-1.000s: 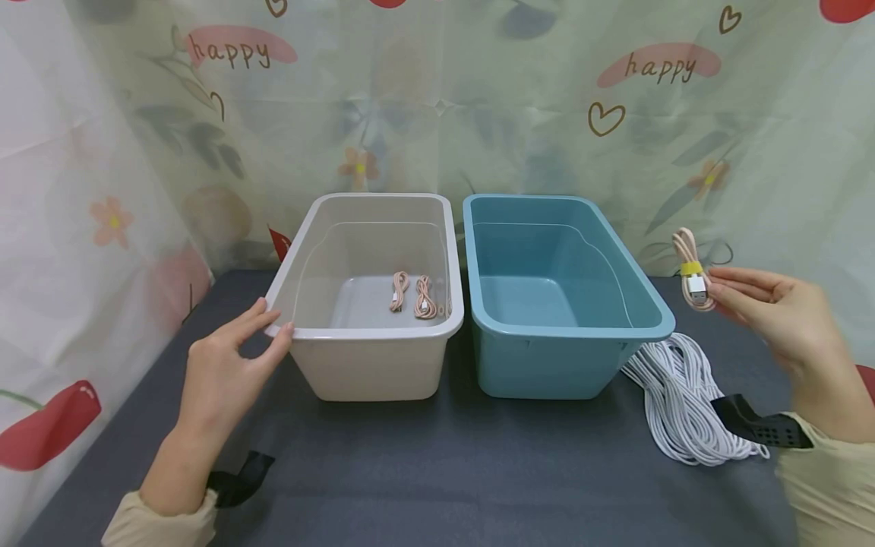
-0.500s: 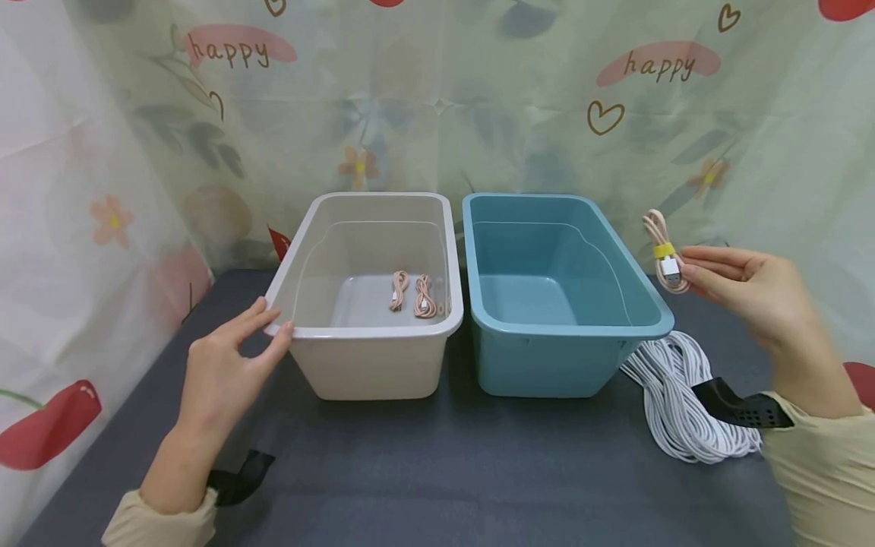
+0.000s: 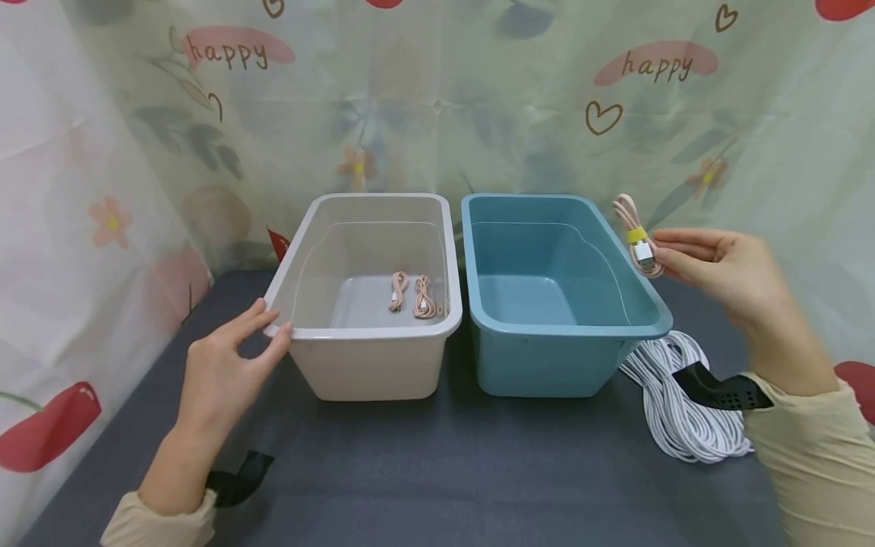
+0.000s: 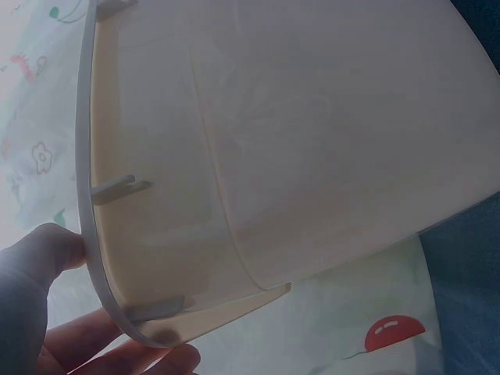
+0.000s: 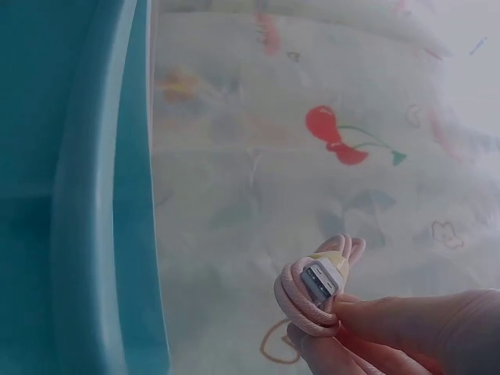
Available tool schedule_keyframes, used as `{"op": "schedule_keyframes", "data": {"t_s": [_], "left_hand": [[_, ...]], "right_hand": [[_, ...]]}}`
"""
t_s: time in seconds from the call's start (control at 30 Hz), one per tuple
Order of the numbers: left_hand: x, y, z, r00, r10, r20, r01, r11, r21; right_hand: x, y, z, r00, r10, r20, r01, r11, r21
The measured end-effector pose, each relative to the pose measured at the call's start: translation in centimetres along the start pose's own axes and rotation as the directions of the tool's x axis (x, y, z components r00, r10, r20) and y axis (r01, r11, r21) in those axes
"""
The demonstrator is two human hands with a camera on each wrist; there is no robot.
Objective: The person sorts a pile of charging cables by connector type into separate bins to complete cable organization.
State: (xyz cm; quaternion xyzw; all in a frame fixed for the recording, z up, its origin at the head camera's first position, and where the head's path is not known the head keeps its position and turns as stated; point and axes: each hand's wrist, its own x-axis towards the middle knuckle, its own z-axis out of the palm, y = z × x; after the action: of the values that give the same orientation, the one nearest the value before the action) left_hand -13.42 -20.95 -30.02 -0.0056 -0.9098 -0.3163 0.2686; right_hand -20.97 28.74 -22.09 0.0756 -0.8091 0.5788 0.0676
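Observation:
My right hand (image 3: 738, 281) pinches a coiled pink USB cable (image 3: 637, 235) by its lower end, beside the right rim of the blue bin (image 3: 570, 331). A yellow tie wraps the coil, and its white USB plug (image 5: 319, 281) shows in the right wrist view. With thumb and fingers, my left hand (image 3: 225, 365) grips the front left corner of the beige bin (image 3: 376, 365). The left wrist view has the thumb on one side of that bin's rim (image 4: 87, 195) and fingertips under it. Two coiled pink cables, one (image 3: 399, 291) left of the other (image 3: 424, 298), lie inside the beige bin.
A large bundle of white cord (image 3: 690, 410) lies on the dark table (image 3: 437, 471), right of the blue bin and partly hidden by it and the right wrist strap (image 3: 721, 389). The bins stand side by side before a patterned curtain (image 3: 437, 114).
The right hand has moved left and slightly up with the pink USB cable, from beyond the white cord to the blue bin's right rim. The left hand has stayed on the beige bin.

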Motion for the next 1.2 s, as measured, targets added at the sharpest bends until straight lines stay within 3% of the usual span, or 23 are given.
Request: {"op": "schedule_keyframes", "data": {"t_s": [0.5, 1.03, 1.2], "left_hand": [[0.0, 0.0, 0.1, 0.999, 0.028, -0.029, -0.029, 1.0, -0.006], [-0.1, 0.0, 0.1, 0.998, 0.039, -0.04, -0.039, 0.999, -0.001], [-0.1, 0.0, 0.1, 0.999, 0.035, -0.037, -0.035, 0.999, 0.0]], "right_hand": [[1.4, -2.7, 3.1, 0.999, -0.017, 0.048, 0.026, 0.983, -0.182], [3.1, -5.4, 7.3, 0.987, -0.075, 0.144, 0.1, 0.979, -0.175], [3.4, -6.5, 8.7, 0.985, -0.074, 0.157, 0.107, 0.97, -0.217]]}}
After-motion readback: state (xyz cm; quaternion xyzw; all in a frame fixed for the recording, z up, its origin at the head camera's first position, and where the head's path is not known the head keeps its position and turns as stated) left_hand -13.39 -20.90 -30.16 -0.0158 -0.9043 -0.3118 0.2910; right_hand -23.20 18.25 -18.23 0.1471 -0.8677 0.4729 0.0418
